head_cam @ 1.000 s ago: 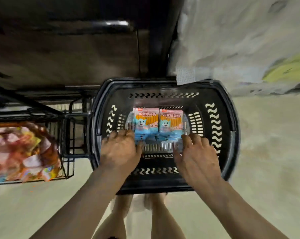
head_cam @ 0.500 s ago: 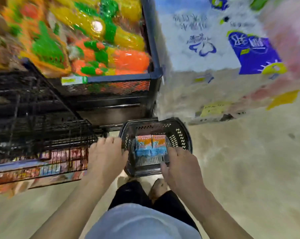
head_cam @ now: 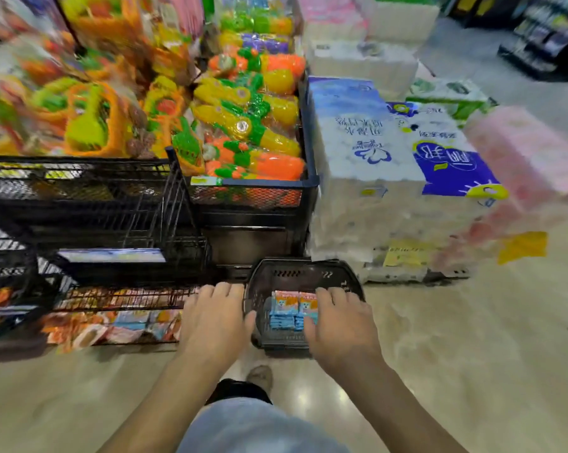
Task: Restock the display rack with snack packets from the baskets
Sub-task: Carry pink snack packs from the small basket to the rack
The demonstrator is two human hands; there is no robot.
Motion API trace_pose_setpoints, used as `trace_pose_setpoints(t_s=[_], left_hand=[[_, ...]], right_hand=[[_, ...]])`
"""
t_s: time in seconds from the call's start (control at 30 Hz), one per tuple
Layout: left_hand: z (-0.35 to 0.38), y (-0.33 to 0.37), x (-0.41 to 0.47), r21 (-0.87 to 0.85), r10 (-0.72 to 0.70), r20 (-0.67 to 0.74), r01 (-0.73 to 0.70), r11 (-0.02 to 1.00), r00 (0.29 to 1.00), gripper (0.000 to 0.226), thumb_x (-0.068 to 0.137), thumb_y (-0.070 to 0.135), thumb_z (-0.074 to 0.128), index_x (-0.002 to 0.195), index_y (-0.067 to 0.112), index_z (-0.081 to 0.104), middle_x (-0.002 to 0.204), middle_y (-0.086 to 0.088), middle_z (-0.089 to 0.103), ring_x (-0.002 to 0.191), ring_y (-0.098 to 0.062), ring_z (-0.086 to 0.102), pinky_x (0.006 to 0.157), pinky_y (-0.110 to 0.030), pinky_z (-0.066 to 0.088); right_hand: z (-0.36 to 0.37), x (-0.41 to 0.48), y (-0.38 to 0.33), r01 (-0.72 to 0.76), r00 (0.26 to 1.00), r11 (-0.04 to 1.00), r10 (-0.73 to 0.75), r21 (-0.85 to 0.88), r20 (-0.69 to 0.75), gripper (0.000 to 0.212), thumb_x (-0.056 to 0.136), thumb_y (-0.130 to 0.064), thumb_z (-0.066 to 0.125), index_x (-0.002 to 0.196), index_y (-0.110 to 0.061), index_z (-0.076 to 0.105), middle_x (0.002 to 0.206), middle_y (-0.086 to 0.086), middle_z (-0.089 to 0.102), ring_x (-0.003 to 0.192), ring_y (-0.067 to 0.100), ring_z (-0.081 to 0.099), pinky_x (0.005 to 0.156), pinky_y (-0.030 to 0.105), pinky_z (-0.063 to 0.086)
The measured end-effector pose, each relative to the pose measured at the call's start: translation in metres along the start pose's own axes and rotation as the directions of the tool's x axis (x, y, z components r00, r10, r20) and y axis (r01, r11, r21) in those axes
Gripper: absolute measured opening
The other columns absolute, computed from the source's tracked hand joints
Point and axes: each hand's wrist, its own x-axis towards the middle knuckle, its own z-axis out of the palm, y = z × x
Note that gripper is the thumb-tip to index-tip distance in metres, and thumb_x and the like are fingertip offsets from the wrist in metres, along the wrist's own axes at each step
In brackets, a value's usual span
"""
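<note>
A black plastic basket point(head_cam: 297, 267) stands on the floor in front of me. Blue-and-orange snack packets point(head_cam: 284, 308) lie flat in its bottom, side by side. My left hand point(head_cam: 214, 318) hovers palm down over the basket's left rim, fingers extended, nothing in it. My right hand point(head_cam: 341, 322) hovers palm down over the basket's right side and hides part of the right packet. The black wire display rack point(head_cam: 119, 223) stands to the left. Its lowest tier holds mixed snack packets point(head_cam: 112, 325). Its upper tiers look mostly bare.
A black mesh bin of orange, yellow and green plastic toys point(head_cam: 243, 132) sits behind the basket. Stacked tissue packs point(head_cam: 390, 165) stand on the floor to the right of it. Beige floor point(head_cam: 472, 354) stretches to the right. Store shelves point(head_cam: 544, 37) are at far right.
The view has risen away from the basket, so it looks smaller and the rack and toy bin have come into sight. Both hands have lifted out of the basket; the packets remain inside.
</note>
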Motion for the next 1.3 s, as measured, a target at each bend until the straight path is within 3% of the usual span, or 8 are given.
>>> trace_pose_setpoints(t_s=[0.2, 0.33, 0.43, 0.53, 0.67, 0.93, 1.1, 1.3], left_hand=[[0.019, -0.026, -0.083, 0.025, -0.123, 0.082, 0.121, 0.992, 0.989, 0.047, 0.103, 0.054, 0.042, 0.143, 0.029, 0.046, 0.147, 0.005, 0.049, 0.137, -0.021, 0.042, 0.111, -0.039, 0.035], [0.022, -0.054, -0.115, 0.015, -0.176, 0.086, 0.175, 0.984, 0.981, 0.051, 0.103, 0.055, 0.042, 0.146, 0.028, 0.044, 0.151, 0.005, 0.046, 0.141, -0.021, 0.040, 0.111, -0.039, 0.035], [0.026, -0.079, -0.132, -0.009, -0.207, 0.086, 0.209, 0.978, 0.975, 0.051, 0.102, 0.055, 0.042, 0.147, 0.029, 0.043, 0.150, 0.005, 0.048, 0.139, -0.021, 0.041, 0.110, -0.038, 0.037], [0.030, -0.111, -0.142, -0.027, -0.242, 0.093, 0.245, 0.969, 0.966, 0.051, 0.102, 0.055, 0.042, 0.146, 0.030, 0.043, 0.150, 0.005, 0.047, 0.136, -0.021, 0.043, 0.108, -0.037, 0.038], [0.037, -0.171, -0.149, -0.029, -0.271, 0.108, 0.275, 0.961, 0.957, 0.050, 0.102, 0.056, 0.041, 0.145, 0.030, 0.044, 0.143, 0.006, 0.052, 0.132, -0.020, 0.046, 0.105, -0.037, 0.040], [0.055, -0.340, -0.146, -0.065, -0.288, 0.147, 0.300, 0.952, 0.946, 0.050, 0.101, 0.055, 0.044, 0.143, 0.028, 0.047, 0.145, 0.004, 0.052, 0.135, -0.021, 0.045, 0.108, -0.038, 0.038], [0.059, -0.427, -0.144, -0.028, -0.300, 0.211, 0.312, 0.950, 0.930, 0.053, 0.100, 0.056, 0.046, 0.144, 0.026, 0.047, 0.143, 0.003, 0.055, 0.131, -0.024, 0.048, 0.106, -0.040, 0.039], [0.068, -0.473, -0.115, -0.028, -0.268, 0.254, 0.284, 0.958, 0.929, 0.048, 0.101, 0.053, 0.046, 0.139, 0.026, 0.053, 0.135, 0.002, 0.058, 0.126, -0.023, 0.051, 0.102, -0.041, 0.041]], right_hand=[[0.022, -0.061, -0.036, 0.080, 0.996, 0.996, -0.082, 0.046, 0.042, 0.049, 0.100, -0.048, 0.045, 0.140, -0.021, 0.046, 0.134, 0.004, 0.054, 0.123, 0.027, 0.050, 0.104, 0.043, 0.042], [0.040, -0.084, -0.067, 0.125, 0.992, 0.992, -0.125, 0.006, -0.009, 0.039, 0.074, -0.046, 0.076, 0.101, -0.018, 0.068, 0.090, 0.004, 0.066, 0.082, 0.028, 0.065, 0.070, 0.043, 0.055], [0.046, -0.092, -0.093, 0.149, 0.987, 0.989, -0.149, -0.002, -0.054, 0.039, 0.065, -0.043, 0.082, 0.092, -0.018, 0.069, 0.080, 0.003, 0.064, 0.072, 0.028, 0.063, 0.063, 0.041, 0.053], [0.046, -0.094, -0.124, 0.176, 0.984, 0.984, -0.177, -0.015, -0.029, 0.036, 0.076, -0.044, 0.071, 0.102, -0.019, 0.069, 0.090, 0.003, 0.065, 0.082, 0.028, 0.063, 0.070, 0.041, 0.052], [0.052, -0.088, -0.179, 0.210, 0.977, 0.978, -0.210, -0.006, 0.030, 0.044, 0.098, -0.046, 0.047, 0.134, -0.020, 0.051, 0.125, 0.004, 0.058, 0.115, 0.028, 0.054, 0.095, 0.042, 0.043], [0.094, -0.076, -0.344, 0.209, 0.960, 0.977, -0.200, -0.027, 0.198, 0.059, 0.098, -0.050, 0.030, 0.143, -0.017, 0.048, 0.138, 0.006, 0.054, 0.126, 0.031, 0.050, 0.104, 0.045, 0.041], [0.112, -0.076, -0.430, 0.220, 0.940, 0.975, -0.207, -0.017, 0.269, 0.055, 0.101, -0.049, 0.044, 0.147, -0.020, 0.044, 0.145, 0.003, 0.052, 0.132, 0.028, 0.047, 0.105, 0.041, 0.039], [0.126, -0.047, -0.474, 0.220, 0.946, 0.975, -0.205, -0.034, 0.249, 0.051, 0.099, -0.045, 0.051, 0.141, -0.016, 0.052, 0.135, 0.007, 0.058, 0.121, 0.031, 0.054, 0.098, 0.042, 0.042]])
